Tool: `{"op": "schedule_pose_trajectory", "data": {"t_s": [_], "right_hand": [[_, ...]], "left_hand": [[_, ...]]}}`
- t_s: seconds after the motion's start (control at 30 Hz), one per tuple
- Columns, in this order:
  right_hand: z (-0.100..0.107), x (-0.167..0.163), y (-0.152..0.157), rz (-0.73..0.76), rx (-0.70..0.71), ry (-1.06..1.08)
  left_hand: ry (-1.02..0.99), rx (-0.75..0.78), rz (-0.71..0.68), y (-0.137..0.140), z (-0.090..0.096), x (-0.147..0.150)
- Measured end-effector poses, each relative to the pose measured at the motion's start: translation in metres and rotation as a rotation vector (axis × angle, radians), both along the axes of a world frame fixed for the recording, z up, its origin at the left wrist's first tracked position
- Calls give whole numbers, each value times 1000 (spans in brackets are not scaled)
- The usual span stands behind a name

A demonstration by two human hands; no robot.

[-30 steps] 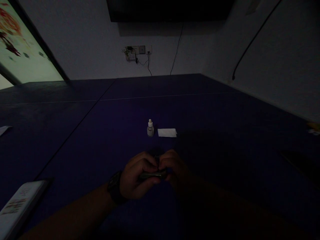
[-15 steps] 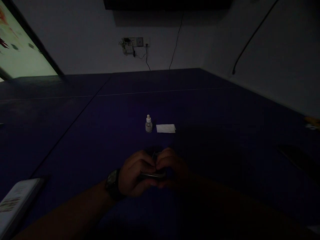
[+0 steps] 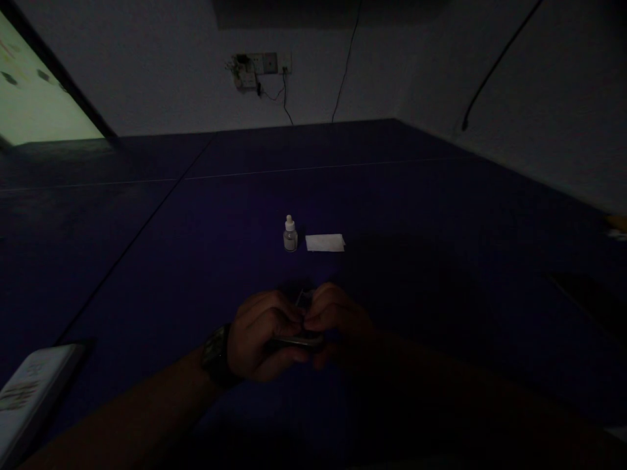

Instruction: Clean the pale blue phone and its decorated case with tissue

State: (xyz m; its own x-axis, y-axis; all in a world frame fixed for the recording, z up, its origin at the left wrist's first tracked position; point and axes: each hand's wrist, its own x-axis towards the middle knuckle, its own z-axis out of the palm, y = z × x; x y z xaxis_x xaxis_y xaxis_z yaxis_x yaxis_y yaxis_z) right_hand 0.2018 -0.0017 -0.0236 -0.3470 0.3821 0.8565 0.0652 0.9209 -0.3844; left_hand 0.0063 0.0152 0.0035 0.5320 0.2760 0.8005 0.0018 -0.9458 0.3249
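Observation:
Both hands are together at the lower middle, closed on a flat dark object with a pale, metal-looking edge; the dim light and my fingers hide what kind it is. My left hand, with a dark watch on its wrist, grips it from the left, thumb along the near edge. My right hand holds its right side, fingertips close to those of the left. A thin light edge of something shows between the fingers at the far side. Beyond the hands stand a small dropper bottle with a white top and a folded white paper or cloth.
The dark blue surface reaches back to the wall. A white box or thick book lies at the lower left. A dark flat thing is at the right. Wall sockets with cables are at the back.
The view has tilted down slightly, so the wall, bottle and white piece sit higher. My right thumb and lower fingers have shifted a little at the object's near edge; both hands keep hold.

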Motion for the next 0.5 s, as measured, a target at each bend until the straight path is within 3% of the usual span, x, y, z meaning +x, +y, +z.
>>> {"op": "schedule_pose_trajectory", "data": {"t_s": [0.3,0.5], "right_hand": [[1,-1,-3,-148,20,-74],[1,-2,-4,-162,129,-99]], "left_hand": [[-56,-73,170,-8,3,1],[26,30,175,-8,4,2]]}}
